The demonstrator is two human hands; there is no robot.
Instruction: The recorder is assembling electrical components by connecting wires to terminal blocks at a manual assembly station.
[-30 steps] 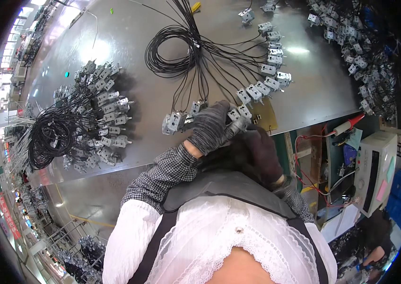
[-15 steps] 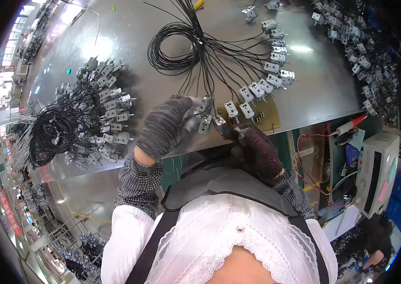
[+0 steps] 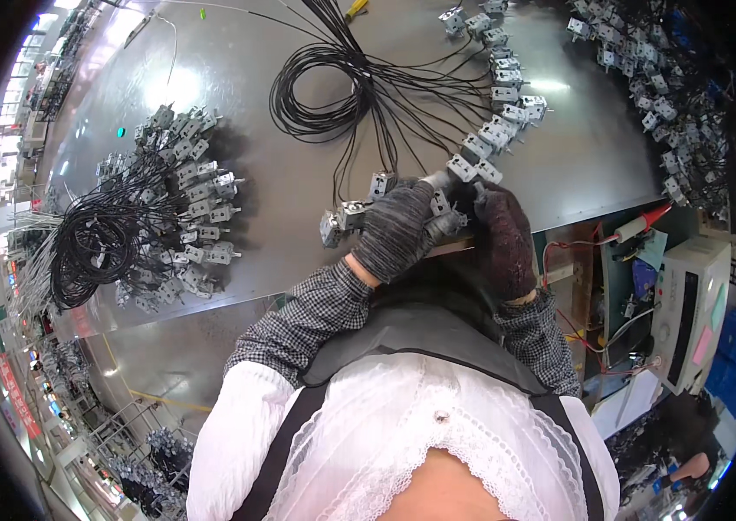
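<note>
My left hand (image 3: pixel 398 227), in a grey striped glove, is closed on a small metal box (image 3: pixel 440 204) at the table's near edge. Several similar boxes on thin black cables lie about it: one metal box (image 3: pixel 381 184) stands just beyond the hand, and another (image 3: pixel 331 228) is to its left. To the right, my right hand (image 3: pixel 504 247) in a dark red glove has its fingers curled close to the held box. What its fingertips grip is hidden. A curved row of metal boxes (image 3: pixel 496 132) runs from beyond my hands toward the far side, their cables joining a black coil (image 3: pixel 320 91).
A second cable bundle with metal boxes (image 3: pixel 203 208) lies at the left of the metal table (image 3: pixel 255 182). More boxes (image 3: pixel 646 87) are heaped at the far right. Beside the table's right edge are a red-and-white probe (image 3: pixel 643 224) and a pale instrument (image 3: pixel 693 304).
My left hand has moved right, and several boxes now lie to its left. My right hand has shifted slightly right and away from me. The curved row of boxes has moved farther off.
</note>
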